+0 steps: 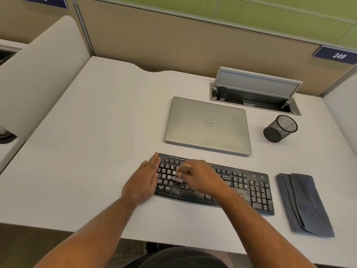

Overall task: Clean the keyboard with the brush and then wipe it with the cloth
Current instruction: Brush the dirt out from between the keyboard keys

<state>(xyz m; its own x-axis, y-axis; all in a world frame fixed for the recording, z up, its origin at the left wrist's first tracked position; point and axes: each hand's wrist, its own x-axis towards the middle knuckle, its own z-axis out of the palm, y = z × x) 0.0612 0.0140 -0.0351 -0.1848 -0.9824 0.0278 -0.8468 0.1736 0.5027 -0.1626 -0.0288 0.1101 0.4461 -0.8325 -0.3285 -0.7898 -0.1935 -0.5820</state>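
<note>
A black keyboard (249,188) speckled with pale dust lies near the front edge of the white desk (92,144). My right hand (202,176) is shut on a brush (184,170) with a wooden handle; its pale bristles touch the keys on the keyboard's left half. My left hand (144,181) lies flat, fingers together, against the keyboard's left end. A folded blue-grey cloth (305,206) rests on the desk just right of the keyboard, untouched.
A closed silver laptop (208,125) sits right behind the keyboard. A black mesh pen cup (280,128) stands at its right. An open cable hatch (255,95) is set in the desk at the back. Partition walls (173,45) enclose the desk.
</note>
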